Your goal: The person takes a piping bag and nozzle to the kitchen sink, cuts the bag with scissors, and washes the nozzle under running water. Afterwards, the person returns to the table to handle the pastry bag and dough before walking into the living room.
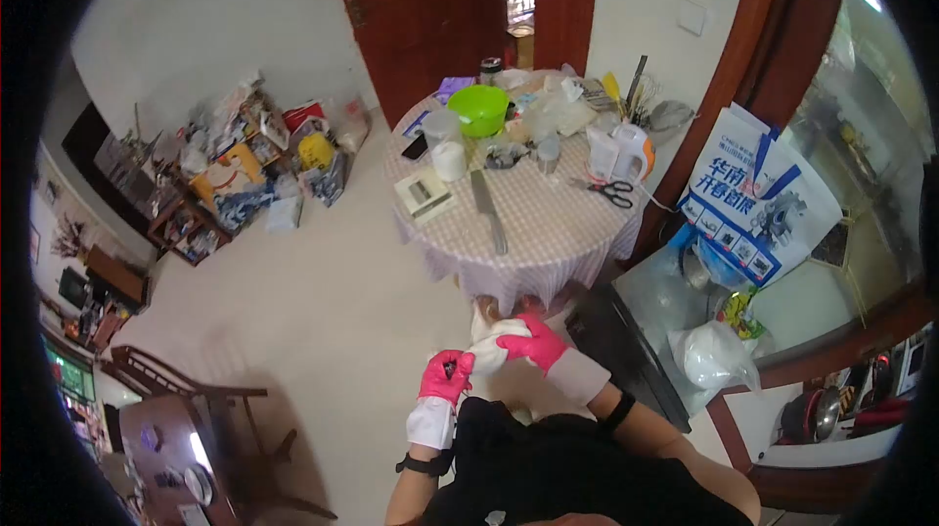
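Observation:
Both my hands wear pink gloves with white cuffs, low in the head view in front of my body. My left hand (445, 376) is closed on one end of a soft white cloth-like bundle (483, 350); a small dark patch shows at its fingers. Higher and to the right, my right hand (531, 342) grips the same bundle from the side. The exact kind of this white thing is too small to tell. Beyond the hands stands a round table (577, 223) with a checked cloth, bearing a large knife (486, 210) and black-handled scissors (608, 191).
Also on the table are a green bowl (477, 107), a kitchen scale (424, 195), a white roll (449, 161) and a white-orange appliance (634, 154). To the right hangs a printed bag (758, 198) above a dark-edged cabinet (626, 355). Clutter (240, 169) lines the left wall.

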Tool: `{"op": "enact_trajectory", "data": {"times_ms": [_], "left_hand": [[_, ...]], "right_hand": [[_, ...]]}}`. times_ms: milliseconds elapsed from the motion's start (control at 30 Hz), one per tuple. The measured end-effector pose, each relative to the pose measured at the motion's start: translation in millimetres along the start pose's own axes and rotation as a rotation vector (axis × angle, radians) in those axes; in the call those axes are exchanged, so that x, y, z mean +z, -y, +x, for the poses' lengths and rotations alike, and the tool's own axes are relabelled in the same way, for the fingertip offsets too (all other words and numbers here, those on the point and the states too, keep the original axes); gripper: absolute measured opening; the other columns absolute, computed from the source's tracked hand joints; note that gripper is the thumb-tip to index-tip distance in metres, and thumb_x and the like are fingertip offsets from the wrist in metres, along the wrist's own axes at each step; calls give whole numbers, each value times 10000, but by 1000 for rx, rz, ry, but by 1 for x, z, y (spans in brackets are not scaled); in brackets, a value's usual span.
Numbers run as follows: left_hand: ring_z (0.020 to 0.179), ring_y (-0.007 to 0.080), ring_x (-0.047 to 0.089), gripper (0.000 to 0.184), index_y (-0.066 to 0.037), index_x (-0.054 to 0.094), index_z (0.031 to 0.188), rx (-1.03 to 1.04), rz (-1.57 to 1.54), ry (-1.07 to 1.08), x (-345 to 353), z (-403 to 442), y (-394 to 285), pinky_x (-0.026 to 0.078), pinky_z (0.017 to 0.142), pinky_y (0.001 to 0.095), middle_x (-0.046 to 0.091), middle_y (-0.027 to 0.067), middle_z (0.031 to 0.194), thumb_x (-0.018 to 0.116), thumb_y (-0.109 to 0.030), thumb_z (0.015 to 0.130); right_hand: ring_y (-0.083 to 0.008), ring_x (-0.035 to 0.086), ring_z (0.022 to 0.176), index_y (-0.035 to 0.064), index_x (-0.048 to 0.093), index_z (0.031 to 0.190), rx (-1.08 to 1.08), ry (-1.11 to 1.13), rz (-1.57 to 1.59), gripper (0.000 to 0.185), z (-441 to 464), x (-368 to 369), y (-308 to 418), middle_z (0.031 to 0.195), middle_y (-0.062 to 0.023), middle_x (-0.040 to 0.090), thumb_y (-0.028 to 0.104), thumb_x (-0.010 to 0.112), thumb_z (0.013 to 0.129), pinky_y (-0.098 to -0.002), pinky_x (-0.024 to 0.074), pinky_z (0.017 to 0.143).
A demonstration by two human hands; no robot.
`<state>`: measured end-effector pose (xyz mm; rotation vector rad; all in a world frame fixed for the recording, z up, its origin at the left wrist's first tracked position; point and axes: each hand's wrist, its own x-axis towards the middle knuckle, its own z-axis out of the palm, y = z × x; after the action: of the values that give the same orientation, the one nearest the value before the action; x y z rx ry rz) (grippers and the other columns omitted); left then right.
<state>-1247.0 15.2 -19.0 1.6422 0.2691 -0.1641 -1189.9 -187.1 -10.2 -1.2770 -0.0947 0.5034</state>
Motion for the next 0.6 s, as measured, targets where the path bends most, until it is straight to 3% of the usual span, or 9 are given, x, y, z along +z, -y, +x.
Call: {"op": "enact_trajectory", "data": {"times_ms": [100, 167, 200, 233, 300, 367, 433, 533, 600], "left_hand": [[531, 137, 580, 352, -17, 580, 913, -117, -38, 116, 7, 63, -5, 482, 462, 265, 607, 74, 690, 667, -348, 831], [590, 155, 600, 273, -21, 587, 932, -105, -7, 150, 12, 100, -8, 521, 552, 282, 628, 94, 748, 645, -277, 859], [613, 171, 612, 250, -13, 584, 941, -117, -74, 167, 13, 115, -5, 535, 589, 299, 634, 105, 772, 631, -247, 870], [636, 188, 624, 227, -4, 581, 950, -105, -139, 193, 14, 146, -6, 548, 626, 316, 640, 117, 796, 617, -217, 880], [682, 197, 635, 214, -1, 574, 970, -88, -263, 264, 8, 194, 17, 552, 631, 313, 644, 122, 829, 607, -194, 885], [729, 206, 646, 203, 2, 566, 989, -89, -406, 317, 10, 231, 18, 556, 637, 309, 649, 127, 863, 597, -172, 889], [791, 233, 657, 229, 3, 553, 1037, -133, -238, 349, 9, 257, 4, 561, 681, 323, 646, 157, 918, 591, -170, 891], [784, 242, 655, 263, 4, 545, 1076, -230, -188, 409, 24, 280, -50, 555, 710, 345, 646, 162, 889, 597, -172, 887], [731, 245, 653, 329, 7, 526, 1139, -254, -168, 414, 38, 298, -64, 557, 675, 354, 649, 160, 828, 607, -179, 881]], "right_hand": [[-150, 578, 948, 18, 549, 1108, -52, -65, 130, 369, 49, -26, -7, 1027, -60, 599, 184, 691, 811, -291, 478, 783], [-160, 578, 929, 32, 550, 1098, 101, -443, 33, 349, 69, -41, -11, 1007, -59, 598, 221, 669, 831, -309, 478, 787], [-170, 578, 901, 45, 554, 1089, -46, -443, 318, 329, 62, -32, 24, 982, -64, 597, 243, 651, 845, -320, 477, 786], [-179, 577, 888, 61, 551, 1098, 3, -509, 658, 298, 77, -45, 22, 965, -63, 595, 218, 632, 858, -315, 470, 796], [-190, 582, 871, 86, 542, 1116, -61, -728, 784, 272, 84, -75, 36, 955, -62, 591, 186, 613, 873, -319, 485, 771], [-195, 586, 834, 101, 532, 1135, -231, -818, 679, 274, 87, -101, 48, 955, -58, 587, 180, 602, 883, -327, 503, 730], [-194, 592, 812, 90, 523, 1145, -221, -942, 603, 285, 93, -122, 52, 961, -64, 586, 181, 601, 887, -327, 518, 680], [-190, 611, 816, 78, 502, 1169, -417, -993, 566, 316, 118, -142, 63, 988, -55, 608, 151, 610, 880, -318, 530, 634], [-222, 615, 906, 48, 471, 1229, -78, -1170, 121, 427, 134, -151, 60, 1057, -128, 613, 279, 591, 891, -346, 519, 729]]}}
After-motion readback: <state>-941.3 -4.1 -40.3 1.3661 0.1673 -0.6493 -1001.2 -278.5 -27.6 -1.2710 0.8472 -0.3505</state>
